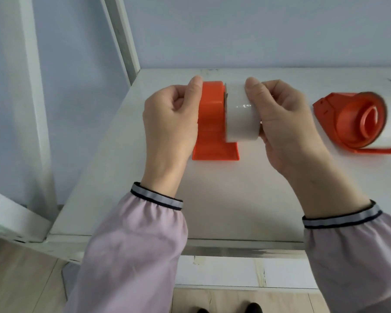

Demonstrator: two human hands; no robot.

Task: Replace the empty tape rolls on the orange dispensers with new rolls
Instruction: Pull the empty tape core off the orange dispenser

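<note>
An orange tape dispenser (210,123) is held above the white table (224,199) in mid view. My left hand (169,123) grips its left side, thumb over the top. A wide roll of pale clear tape (239,114) sits against the dispenser's right side, with my right hand (284,123) closed around it from the right, thumb on its top. Whether the roll is seated on the dispenser's hub is hidden by the roll itself. A second orange dispenser (357,123) lies on its side at the right, with a white roll on its hub.
The table's left edge meets a white metal frame post (124,41), and a blue-grey wall (257,30) runs behind. The near table edge (235,245) is scuffed. Wooden floor (20,279) shows below left.
</note>
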